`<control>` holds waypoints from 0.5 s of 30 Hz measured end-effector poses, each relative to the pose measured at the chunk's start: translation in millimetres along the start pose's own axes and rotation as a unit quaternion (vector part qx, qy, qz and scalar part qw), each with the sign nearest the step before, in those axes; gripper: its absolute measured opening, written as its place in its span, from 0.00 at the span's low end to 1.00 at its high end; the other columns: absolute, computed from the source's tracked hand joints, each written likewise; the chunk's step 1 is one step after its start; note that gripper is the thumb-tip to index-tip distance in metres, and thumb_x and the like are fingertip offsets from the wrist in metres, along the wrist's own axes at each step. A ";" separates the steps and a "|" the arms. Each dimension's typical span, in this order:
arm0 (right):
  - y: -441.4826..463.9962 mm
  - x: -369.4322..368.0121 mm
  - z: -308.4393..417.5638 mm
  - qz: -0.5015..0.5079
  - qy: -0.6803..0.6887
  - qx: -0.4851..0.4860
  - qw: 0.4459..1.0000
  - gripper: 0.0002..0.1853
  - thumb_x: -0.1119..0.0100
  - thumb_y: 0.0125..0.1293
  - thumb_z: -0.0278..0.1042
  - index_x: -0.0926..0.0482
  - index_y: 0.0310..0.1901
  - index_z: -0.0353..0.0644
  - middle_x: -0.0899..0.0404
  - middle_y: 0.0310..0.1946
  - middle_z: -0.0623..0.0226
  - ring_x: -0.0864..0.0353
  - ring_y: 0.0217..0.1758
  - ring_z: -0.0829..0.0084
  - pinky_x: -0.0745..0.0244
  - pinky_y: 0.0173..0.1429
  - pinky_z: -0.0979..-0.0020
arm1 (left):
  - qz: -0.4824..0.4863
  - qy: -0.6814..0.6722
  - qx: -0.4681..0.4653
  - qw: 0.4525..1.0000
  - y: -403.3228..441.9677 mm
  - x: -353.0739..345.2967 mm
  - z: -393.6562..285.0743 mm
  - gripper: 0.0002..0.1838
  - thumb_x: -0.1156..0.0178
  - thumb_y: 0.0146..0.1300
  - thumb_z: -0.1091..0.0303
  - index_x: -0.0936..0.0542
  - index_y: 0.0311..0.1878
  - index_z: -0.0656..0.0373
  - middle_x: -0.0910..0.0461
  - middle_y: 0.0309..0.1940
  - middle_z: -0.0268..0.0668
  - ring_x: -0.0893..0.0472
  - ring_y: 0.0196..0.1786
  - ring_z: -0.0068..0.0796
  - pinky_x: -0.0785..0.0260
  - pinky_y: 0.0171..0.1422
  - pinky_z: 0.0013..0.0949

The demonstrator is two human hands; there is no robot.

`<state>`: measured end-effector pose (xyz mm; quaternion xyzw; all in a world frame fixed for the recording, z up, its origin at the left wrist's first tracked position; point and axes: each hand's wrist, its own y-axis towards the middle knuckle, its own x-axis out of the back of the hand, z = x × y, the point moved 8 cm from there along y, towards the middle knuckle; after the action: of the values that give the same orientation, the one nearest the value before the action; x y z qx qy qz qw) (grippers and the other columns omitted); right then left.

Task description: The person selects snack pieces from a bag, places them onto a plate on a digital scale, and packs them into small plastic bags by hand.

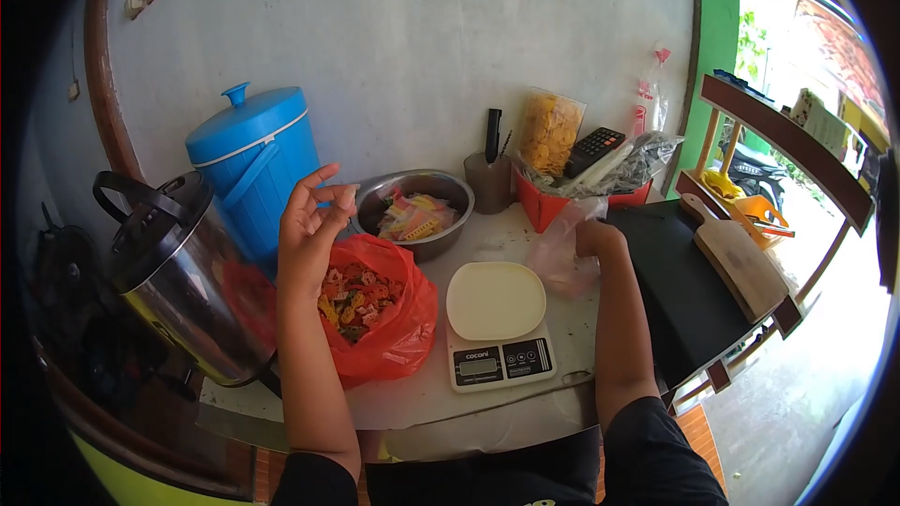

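Left hand [317, 215] raised near red bag [411, 333] of small colorful pieces; fingers half curled, gap between thumb and fingertips. Right hand [601, 238] at clear plastic bag [561, 260], in front of red basket [536, 208]; fingers hidden, can't tell if gripping. Kitchen scale [500, 319] on table [574, 342], between forearms. Metal bowl [441, 242] behind red bag, packets inside.
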<state>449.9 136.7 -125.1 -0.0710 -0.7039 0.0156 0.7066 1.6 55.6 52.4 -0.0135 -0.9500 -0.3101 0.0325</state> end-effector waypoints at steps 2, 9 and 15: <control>-1.6 8.0 6.8 0.006 0.003 0.028 1.000 0.20 0.33 0.45 0.33 0.15 0.44 0.46 0.16 0.45 0.57 0.17 0.51 0.57 0.23 0.55 0.62 | -0.003 0.002 0.003 1.000 -0.1 0.9 -1.1 0.26 0.35 0.65 0.58 0.28 0.64 0.54 0.19 0.47 0.33 0.21 0.46 0.22 0.30 0.53 0.28; -79.4 110.1 -8.3 -0.314 0.182 0.022 0.931 0.20 0.27 0.45 0.34 0.16 0.44 0.44 0.16 0.37 0.57 0.16 0.40 0.61 0.22 0.47 0.64 | 0.003 -0.019 -0.009 1.000 0.1 3.4 -2.3 0.26 0.35 0.65 0.58 0.28 0.64 0.55 0.18 0.48 0.34 0.21 0.46 0.23 0.31 0.54 0.29; -130.2 158.2 13.9 -0.395 0.382 0.061 0.833 0.20 0.30 0.56 0.28 0.21 0.51 0.43 0.17 0.34 0.65 0.18 0.37 0.73 0.23 0.44 0.70 | 0.020 -0.049 -0.003 0.999 -2.5 -11.9 -6.3 0.27 0.32 0.63 0.64 0.28 0.62 0.62 0.19 0.44 0.36 0.22 0.45 0.22 0.29 0.54 0.27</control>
<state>427.3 28.3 47.8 0.2564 -0.3437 -0.2500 0.8681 13.6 49.8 55.2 -0.0475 -0.9491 -0.3111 -0.0084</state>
